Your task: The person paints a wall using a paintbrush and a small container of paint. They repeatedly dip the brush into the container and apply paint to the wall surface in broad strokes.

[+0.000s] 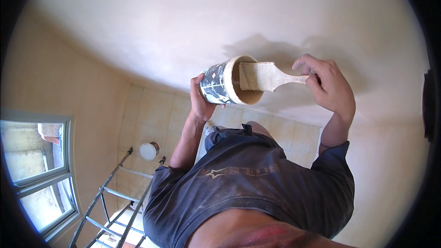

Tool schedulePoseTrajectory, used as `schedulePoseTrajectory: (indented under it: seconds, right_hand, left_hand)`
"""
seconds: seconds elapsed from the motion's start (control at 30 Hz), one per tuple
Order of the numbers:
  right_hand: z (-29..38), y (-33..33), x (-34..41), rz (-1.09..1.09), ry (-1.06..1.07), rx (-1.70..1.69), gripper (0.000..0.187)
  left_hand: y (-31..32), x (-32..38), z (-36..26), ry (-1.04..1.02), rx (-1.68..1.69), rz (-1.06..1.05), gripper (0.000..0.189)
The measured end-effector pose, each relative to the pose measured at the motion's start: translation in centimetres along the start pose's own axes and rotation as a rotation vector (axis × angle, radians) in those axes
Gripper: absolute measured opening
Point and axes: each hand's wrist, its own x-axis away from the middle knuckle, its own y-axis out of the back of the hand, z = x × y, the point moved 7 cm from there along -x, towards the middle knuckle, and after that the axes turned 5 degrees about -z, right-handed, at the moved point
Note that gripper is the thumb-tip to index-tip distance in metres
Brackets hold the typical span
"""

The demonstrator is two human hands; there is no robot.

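A paint bucket [217,84] with a dark, paint-smeared label is tilted, its mouth towards the right. My left hand [202,100] grips it from the left and beneath. Between the fingertips of my right hand [325,81] is the end of the handle of a wide flat paintbrush [270,76]. The brush's bristle end lies at the bucket's mouth, partly inside it. Pale paint coats the brush and the bucket's rim. Both hands cast shadows on the pale wall [220,17] before me.
A metal ladder [103,188] stands at the lower left. Near its feet a white-lidded container [149,151] rests on the tiled floor [151,110]. A framed window [69,151] is in the left wall. A dark object [428,105] is at the far right edge.
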Motion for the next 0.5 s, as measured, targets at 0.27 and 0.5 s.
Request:
schedulePoseTrajectory:
  seconds: [0.27, 0.5]
  right_hand:
    - [1.1, 0.9, 1.7, 0.07, 0.016, 0.196, 0.029]
    - [-1.3, 0.7, 2.8, 0.198, -0.118, -0.041, 0.027]
  left_hand:
    - [-2.7, -0.1, 2.1, 0.036, -0.04, 0.011, 0.065]
    - [-5.9, -0.3, 4.2, -0.018, -0.102, 0.069, 0.066]
